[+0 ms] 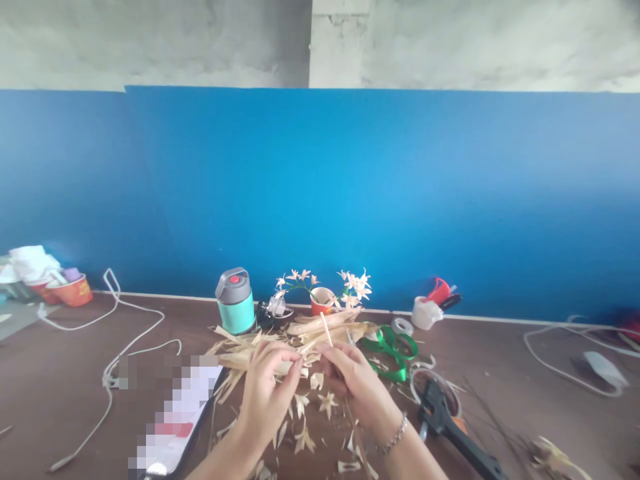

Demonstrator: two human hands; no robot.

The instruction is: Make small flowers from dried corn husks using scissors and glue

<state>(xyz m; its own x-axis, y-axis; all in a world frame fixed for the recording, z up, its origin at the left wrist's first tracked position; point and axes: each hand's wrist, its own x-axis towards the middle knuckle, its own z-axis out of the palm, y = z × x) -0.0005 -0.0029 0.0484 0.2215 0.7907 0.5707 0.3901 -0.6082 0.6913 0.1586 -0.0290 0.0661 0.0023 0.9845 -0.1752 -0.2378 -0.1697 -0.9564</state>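
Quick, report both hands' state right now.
Left hand: closed in a pinch; what it holds, if anything, cannot be told.
Right hand: closed, holding a thin pale strip.

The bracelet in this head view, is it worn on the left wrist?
No, the bracelet is around the wrist of the right hand.

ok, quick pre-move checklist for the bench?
1. Right hand grip on pale stick: ok, it juts up from the fingertips.
2. Left hand grip: cannot tell; thumb and forefinger pinched, contents too small to make out.
3. Area below the hands tidy: not ok, star-shaped piece among scattered scraps.
4. Dried husks available: ok, piled just beyond the hands.
5. Green ribbon clear of hands: ok, loose to the right.
6. Black tool powered: cannot tell; lies right of the right hand.
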